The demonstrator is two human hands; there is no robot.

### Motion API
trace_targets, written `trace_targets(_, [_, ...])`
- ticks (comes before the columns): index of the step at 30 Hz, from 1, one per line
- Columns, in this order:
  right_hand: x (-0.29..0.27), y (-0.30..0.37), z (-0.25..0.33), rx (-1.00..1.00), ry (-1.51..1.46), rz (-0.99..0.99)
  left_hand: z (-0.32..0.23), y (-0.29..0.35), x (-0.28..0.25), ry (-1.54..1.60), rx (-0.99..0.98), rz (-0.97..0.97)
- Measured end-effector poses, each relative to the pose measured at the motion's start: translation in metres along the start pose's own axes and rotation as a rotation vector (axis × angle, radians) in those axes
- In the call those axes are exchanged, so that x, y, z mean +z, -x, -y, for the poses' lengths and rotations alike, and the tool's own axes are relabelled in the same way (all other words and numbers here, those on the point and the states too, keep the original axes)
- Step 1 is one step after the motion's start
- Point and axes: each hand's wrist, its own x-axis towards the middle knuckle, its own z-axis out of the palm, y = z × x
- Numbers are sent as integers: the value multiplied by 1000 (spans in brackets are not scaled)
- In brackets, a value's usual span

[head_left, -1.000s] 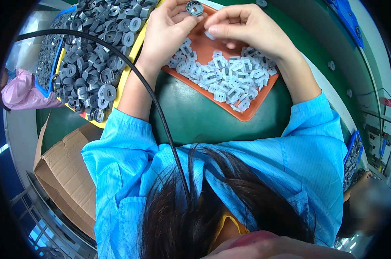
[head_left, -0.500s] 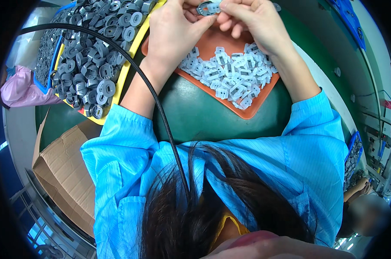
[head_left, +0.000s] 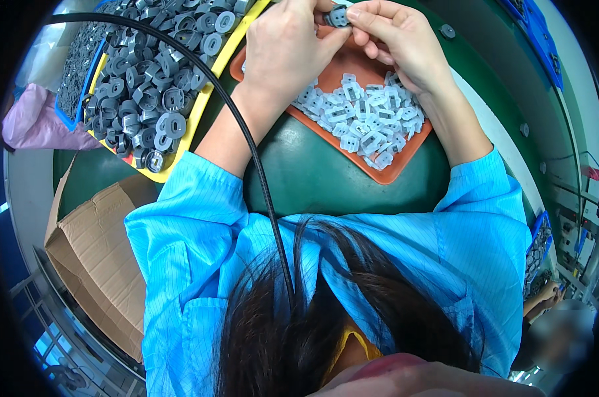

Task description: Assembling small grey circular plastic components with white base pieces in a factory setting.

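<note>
Above the far end of the orange tray, a small dark grey plastic part with a pale insert is pinched between my hands. My left hand grips its left side, thumb below; the other left fingers are partly hidden. Thumb and fingertips of my right hand close on the right end of the same part. Below the hands, several translucent white plastic pieces with small slots lie heaped in the tray.
A yellow bin full of grey round plastic parts stands at the left, with a blue bin of small dark pieces beyond it. A black cable crosses over my left forearm. An open cardboard box sits lower left.
The grey part has been turned between my fingers and now shows a shorter side. Both hands still grip it. The whole view has shifted slightly.
</note>
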Motion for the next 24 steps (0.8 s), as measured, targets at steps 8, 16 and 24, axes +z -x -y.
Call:
trace_targets(8, [-21, -3, -1, -62, -72, 126, 1, -1, 7, 43, 260, -74])
trace_targets(16, [-40, -2, 19, 30, -21, 309, 14, -5, 2, 203, 350, 40])
trace_targets(24, [-18, 3, 22, -247, 171, 94, 13, -4, 10, 47, 340, -128])
